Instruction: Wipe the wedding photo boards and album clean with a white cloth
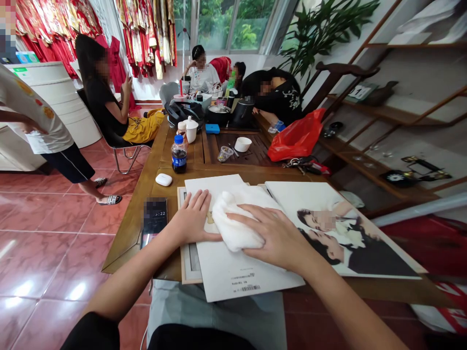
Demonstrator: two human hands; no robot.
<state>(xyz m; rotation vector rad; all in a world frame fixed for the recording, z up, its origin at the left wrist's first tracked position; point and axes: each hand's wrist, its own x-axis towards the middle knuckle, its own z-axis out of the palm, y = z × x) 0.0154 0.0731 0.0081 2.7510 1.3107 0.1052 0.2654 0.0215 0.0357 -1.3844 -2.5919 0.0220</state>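
Head view: the right hand is pressing a soft white folded cloth flat-palmed, fingers spread and open over it, onto a smooth white rectangular board whose long axis is running away from the person. The left hand is lying open, just beside the cloth on its left, steadying the board. Cloth and board are sitting at the near edge of the brown wooden table. A glossy printed portrait panel is lying to the right, a dark phone to the left
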